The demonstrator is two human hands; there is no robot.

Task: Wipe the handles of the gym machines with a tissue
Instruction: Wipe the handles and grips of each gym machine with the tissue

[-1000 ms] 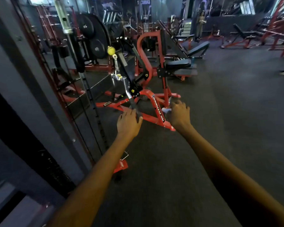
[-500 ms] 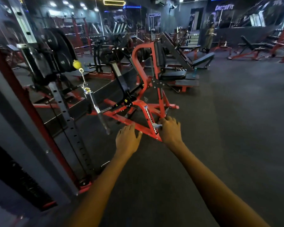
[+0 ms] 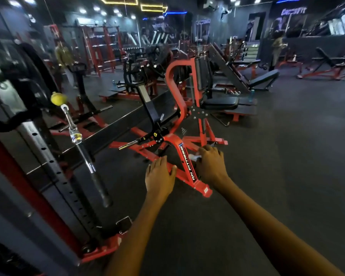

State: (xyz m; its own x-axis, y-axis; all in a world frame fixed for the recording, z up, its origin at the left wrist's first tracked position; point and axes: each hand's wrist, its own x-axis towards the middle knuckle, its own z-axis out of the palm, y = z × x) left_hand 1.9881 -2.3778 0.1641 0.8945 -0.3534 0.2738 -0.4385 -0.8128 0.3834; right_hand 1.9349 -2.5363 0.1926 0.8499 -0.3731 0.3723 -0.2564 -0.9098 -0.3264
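i see my right hand (image 3: 210, 166) pinching the tissue (image 3: 194, 156) right of the cable handle (image 3: 92, 166), my left hand (image 3: 159, 176) loose and empty beside it, so that handle could swing and get missed.

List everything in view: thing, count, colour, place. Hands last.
cable handle bar: one, chrome and black, hanging at left
yellow ball stop: one, yellow, above the bar
cable rack upright: one, black and red, far left
plate-loaded machine: one, red and black, centre
benches: several, black and red, background
floor: dark rubber
tissue: one, white, in right hand
left hand: open, holding nothing
right hand: grips tissue
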